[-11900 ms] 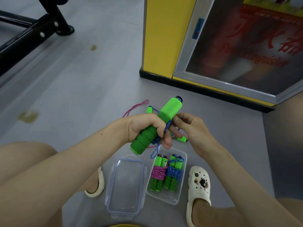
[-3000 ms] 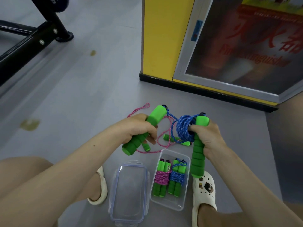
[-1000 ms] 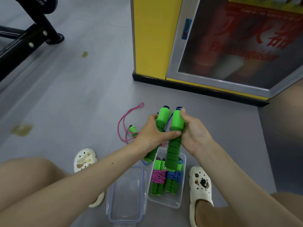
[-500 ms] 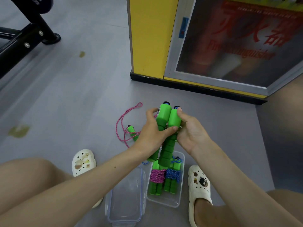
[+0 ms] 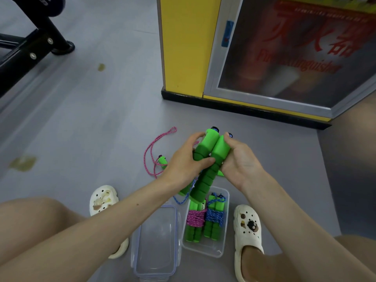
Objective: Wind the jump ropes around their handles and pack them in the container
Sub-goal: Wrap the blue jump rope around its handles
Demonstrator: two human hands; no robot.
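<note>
Two large green foam handles (image 5: 209, 159) of a blue jump rope are pressed side by side above the floor. My left hand (image 5: 187, 161) grips them from the left, thumb across the front; my right hand (image 5: 240, 161) grips them from the right. A loop of blue rope (image 5: 181, 199) hangs below them. Under the handles sits a clear container (image 5: 218, 249) holding a pink-wound rope bundle (image 5: 195, 218) and a blue-wound rope bundle (image 5: 214, 216). A loose pink rope (image 5: 151, 151) with a small green handle (image 5: 162, 159) lies on the floor to the left.
The container's clear lid (image 5: 156, 241) lies left of it. White clogs on my feet flank them, the left clog (image 5: 103, 198) and the right clog (image 5: 247, 226). A yellow fire extinguisher cabinet (image 5: 183, 47) stands ahead; a black metal frame (image 5: 30, 49) is at the far left.
Three seconds ago the handles were apart with rope wound on the right one. Both hands have brought them together side by side and tilted them slightly rightward.
</note>
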